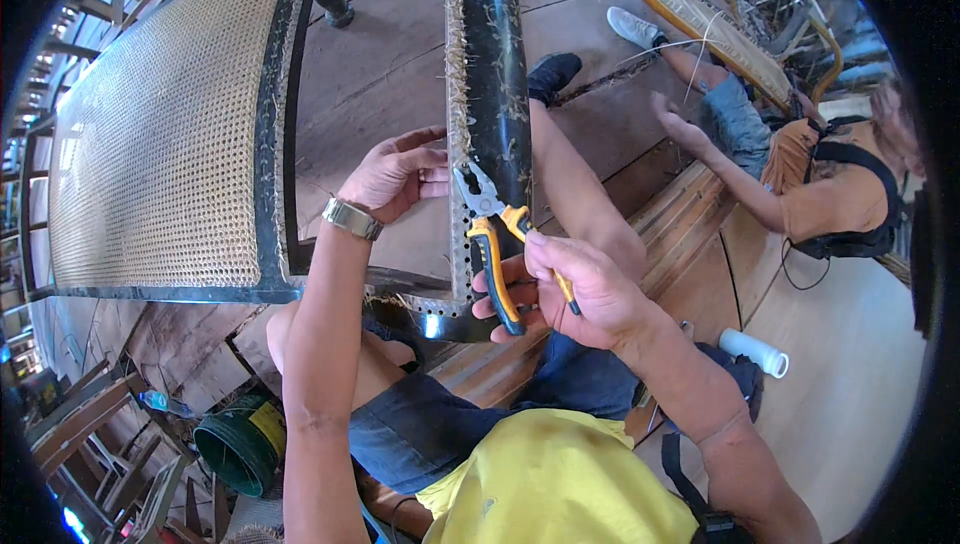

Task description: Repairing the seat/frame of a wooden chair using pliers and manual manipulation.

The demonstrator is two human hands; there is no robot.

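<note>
My right hand [580, 284] holds combination pliers [484, 202] with yellow and black handles. Their jaws, slightly apart, lie against the edge of a dark wooden furniture frame [497, 74], beside a row of small holes. Frayed cane stubs [456, 64] bristle along that edge above the jaws. My left hand [398, 179], with a metal watch [352, 219] on the wrist, has its fingers curled at the rail's inner side, opposite the pliers; the fingertips are partly hidden there. Left of it, the same frame carries a panel of woven cane [170, 134].
At the right sits another person [840, 179] near a cane-panelled piece with a light brown frame [700, 24]. A green bucket [240, 449] and wooden parts [110, 454] are at lower left. A pale tube [754, 353] lies on the board at right.
</note>
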